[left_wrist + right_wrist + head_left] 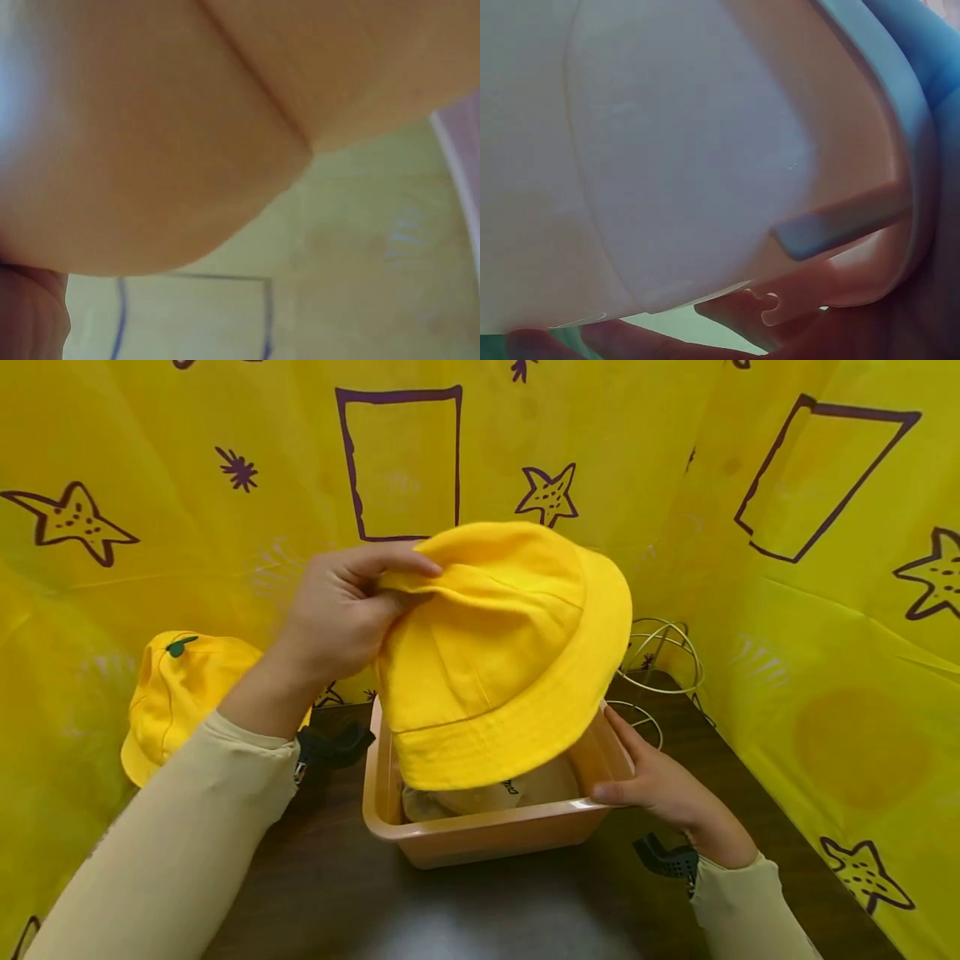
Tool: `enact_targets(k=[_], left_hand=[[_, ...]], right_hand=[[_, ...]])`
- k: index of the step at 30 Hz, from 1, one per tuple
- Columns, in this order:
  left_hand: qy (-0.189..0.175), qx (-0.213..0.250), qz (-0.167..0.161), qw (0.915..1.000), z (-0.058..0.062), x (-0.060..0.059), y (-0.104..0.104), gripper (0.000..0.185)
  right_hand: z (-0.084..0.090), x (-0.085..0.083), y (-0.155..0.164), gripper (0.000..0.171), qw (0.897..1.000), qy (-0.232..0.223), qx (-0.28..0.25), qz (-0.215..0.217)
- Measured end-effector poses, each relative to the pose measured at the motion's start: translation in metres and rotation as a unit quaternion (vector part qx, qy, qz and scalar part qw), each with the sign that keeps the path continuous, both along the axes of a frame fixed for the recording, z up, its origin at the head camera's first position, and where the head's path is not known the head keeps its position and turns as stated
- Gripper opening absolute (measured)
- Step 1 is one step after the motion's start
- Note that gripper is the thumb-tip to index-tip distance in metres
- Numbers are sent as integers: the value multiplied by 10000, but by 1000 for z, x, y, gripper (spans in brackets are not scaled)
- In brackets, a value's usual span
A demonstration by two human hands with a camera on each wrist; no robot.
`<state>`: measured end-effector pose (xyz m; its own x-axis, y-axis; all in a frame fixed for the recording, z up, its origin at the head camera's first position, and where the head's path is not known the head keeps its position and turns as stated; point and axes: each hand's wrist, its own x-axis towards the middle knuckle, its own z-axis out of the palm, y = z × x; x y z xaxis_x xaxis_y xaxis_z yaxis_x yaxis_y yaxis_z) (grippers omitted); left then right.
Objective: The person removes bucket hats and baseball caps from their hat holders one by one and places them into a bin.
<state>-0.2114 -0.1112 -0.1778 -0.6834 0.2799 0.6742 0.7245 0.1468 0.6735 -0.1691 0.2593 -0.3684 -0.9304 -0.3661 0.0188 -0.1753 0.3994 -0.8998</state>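
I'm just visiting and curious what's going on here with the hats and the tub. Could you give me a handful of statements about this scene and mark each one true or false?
1. The left hand holds a yellow bucket hat above the tub. True.
2. The right hand is lifting a second hat off the table. False: it rests against the tub's right rim and holds no hat.
3. Another yellow cap lies to the left of the tub. True.
4. The tub is blue. False: in the head view it is a peach-orange colour.
5. Something pale already lies inside the tub. True.
6. The walls around the table are plain white. False: they are yellow sheeting with drawn stars and rectangles.
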Motion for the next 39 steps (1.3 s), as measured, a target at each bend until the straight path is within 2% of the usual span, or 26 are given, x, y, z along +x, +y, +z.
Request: enact_targets(k=[2, 4, 9, 12, 15, 20, 22, 27, 29, 35, 37, 39], left_hand=[[46, -463, -216, 9987, -11, -5, 8, 25], [170, -1007, -443, 9938, -22, -10, 16, 28], [384, -2261, -835, 9698, -50, -20, 30, 35], [476, -2663, -938, 9581, -64, -25, 34, 42], [618, -2817, -902, 9533, -73, -28, 35, 43], [826, -2867, -604, 9525, -74, -32, 33, 47], [922, -3040, -524, 9468, -73, -31, 34, 51], [1617, -3839, -292, 9086, -75, -29, 38, 52], [1916, -3969, -187, 8974, -77, -29, 40, 49], [2307, -4021, 38, 8861, -77, -32, 40, 42], [2258, -4079, 59, 8846, -79, -33, 40, 42], [2004, -4165, -59, 8868, -83, -33, 41, 45]], right_hand=[[0, -1, 0, 108, 9999, 33, -91, 72], [0, -1, -1, 108, 9998, 120, -85, 115], [0, 0, 0, 109, 9995, 245, 188, 56], [0, 0, 0, 111, 9990, 261, 351, -14], [1, 1, 0, 112, 9984, 289, 493, -42], [1, 2, 0, 113, 9977, 331, 598, -39], [1, 2, 0, 113, 9978, 309, 579, -53], [1, 1, 1, 113, 9974, 293, 657, -59], [1, 0, 1, 113, 9980, 277, 566, -43], [-1, -1, 1, 114, 9998, 68, 165, -65], [-1, -1, 1, 114, 10000, -33, 61, -66], [-1, -1, 1, 114, 9999, -96, -8, -49]])
